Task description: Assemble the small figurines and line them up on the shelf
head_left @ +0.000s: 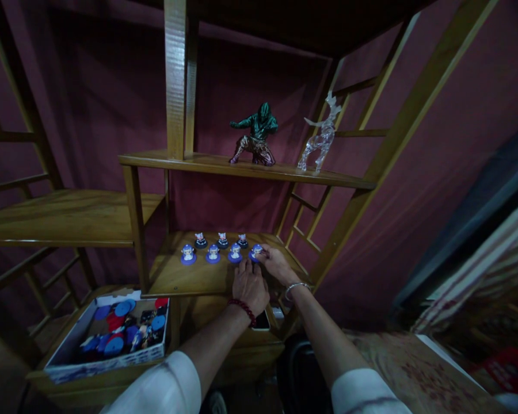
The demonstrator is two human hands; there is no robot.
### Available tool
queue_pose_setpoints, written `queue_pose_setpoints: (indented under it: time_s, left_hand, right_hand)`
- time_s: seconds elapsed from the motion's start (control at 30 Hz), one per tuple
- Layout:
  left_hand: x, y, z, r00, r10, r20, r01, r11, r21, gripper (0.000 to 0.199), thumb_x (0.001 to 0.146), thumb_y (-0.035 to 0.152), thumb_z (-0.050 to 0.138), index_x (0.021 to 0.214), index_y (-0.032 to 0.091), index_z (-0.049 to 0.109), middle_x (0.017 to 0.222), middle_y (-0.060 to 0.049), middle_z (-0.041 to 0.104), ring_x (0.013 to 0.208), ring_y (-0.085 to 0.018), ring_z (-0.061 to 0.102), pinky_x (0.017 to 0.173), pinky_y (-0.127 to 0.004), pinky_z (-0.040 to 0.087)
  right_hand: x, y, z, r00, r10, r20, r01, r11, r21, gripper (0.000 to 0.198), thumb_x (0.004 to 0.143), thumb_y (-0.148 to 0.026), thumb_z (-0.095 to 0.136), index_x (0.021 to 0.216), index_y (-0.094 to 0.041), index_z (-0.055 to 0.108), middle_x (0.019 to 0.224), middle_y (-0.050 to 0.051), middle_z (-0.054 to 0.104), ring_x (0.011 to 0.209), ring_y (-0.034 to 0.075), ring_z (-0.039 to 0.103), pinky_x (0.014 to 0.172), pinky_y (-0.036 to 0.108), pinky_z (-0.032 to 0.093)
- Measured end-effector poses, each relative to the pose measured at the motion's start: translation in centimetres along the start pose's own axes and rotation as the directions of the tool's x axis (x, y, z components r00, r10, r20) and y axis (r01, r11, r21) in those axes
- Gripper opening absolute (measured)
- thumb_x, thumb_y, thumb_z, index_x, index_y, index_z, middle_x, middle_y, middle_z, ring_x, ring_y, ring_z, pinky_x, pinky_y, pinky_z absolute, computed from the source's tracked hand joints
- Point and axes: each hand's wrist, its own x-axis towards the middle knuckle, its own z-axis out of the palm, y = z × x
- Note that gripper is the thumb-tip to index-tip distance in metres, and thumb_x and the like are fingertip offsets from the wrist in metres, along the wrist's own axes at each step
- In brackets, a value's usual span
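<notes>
My right hand (277, 265) pinches a small blue-and-white figurine (255, 252) on a round blue base, at the right end of the front row on the lower shelf (190, 280). Close beside it, my left hand (249, 287) rests with fingers stretched toward the bases; whether its fingertips touch one is hard to see. Left of the hands stand matching blue figurines, among them one (235, 253) next to my left fingertips, another (213, 253) and the leftmost (188, 254). Behind them are three figurines on dark bases: left (200, 240), middle (222, 240) and right (242, 240).
An open box (155, 352) holding several jumbled red, blue and black figurines sits low at the left. On the shelf above stand a green-and-copper kneeling statue (259, 135) and a clear deer ornament (322, 141). A phone-like object (263, 322) lies below my left wrist.
</notes>
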Motion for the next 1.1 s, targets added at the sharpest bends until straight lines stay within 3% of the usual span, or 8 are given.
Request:
queue_pose_setpoints:
  time_s: [0.37, 0.73, 0.87, 1.1]
  left_hand:
    - [-0.1, 0.1, 0.2, 1.0, -0.005, 0.009, 0.005, 1.0, 0.016, 0.04, 0.08, 0.026, 0.034, 0.114, 0.009, 0.045, 0.128, -0.015, 0.04, 0.121, -0.025, 0.025, 0.096, -0.042, 0.026]
    - [-0.2, 0.0, 0.5, 1.0, -0.014, 0.0, 0.014, 1.0, 0.019, 0.044, 0.079, 0.028, 0.034, 0.117, 0.008, 0.044, 0.13, -0.016, 0.038, 0.122, -0.025, 0.025, 0.097, -0.043, 0.025]
    - [-0.2, 0.0, 0.6, 1.0, -0.026, 0.006, 0.026, 0.999, 0.02, 0.044, 0.079, 0.028, 0.034, 0.117, 0.008, 0.043, 0.131, -0.016, 0.038, 0.123, -0.025, 0.025, 0.097, -0.043, 0.025]
    - [-0.2, 0.0, 0.7, 1.0, -0.014, 0.018, 0.013, 0.998, 0.06, 0.045, 0.081, 0.03, 0.032, 0.119, 0.009, 0.042, 0.131, -0.015, 0.037, 0.123, -0.025, 0.024, 0.097, -0.043, 0.024]
  right_hand:
    - [-0.3, -1.0, -0.1, 1.0, -0.003, -0.015, 0.001, 0.996, -0.094, 0.012, 0.066, -0.019, 0.05, 0.078, -0.018, 0.054, 0.067, -0.001, 0.061, 0.067, 0.014, 0.058, 0.067, 0.025, 0.044]
    - [0.3, 0.7, 0.2, 0.996, -0.079, -0.036, 0.069, 0.973, -0.22, 0.016, 0.07, -0.021, 0.049, 0.085, -0.019, 0.055, 0.073, 0.0, 0.061, 0.067, 0.014, 0.056, 0.065, 0.025, 0.043]
    - [0.3, 0.6, 0.3, 0.998, -0.044, -0.035, 0.036, 0.979, -0.202, 0.019, 0.07, -0.021, 0.049, 0.088, -0.019, 0.054, 0.072, 0.0, 0.06, 0.066, 0.014, 0.055, 0.064, 0.024, 0.043]
    - [0.2, 0.5, 0.4, 0.998, -0.044, -0.054, 0.032, 0.977, -0.209, 0.039, 0.071, -0.016, 0.049, 0.11, -0.019, 0.049, 0.079, 0.001, 0.061, 0.07, 0.012, 0.057, 0.07, 0.025, 0.045]
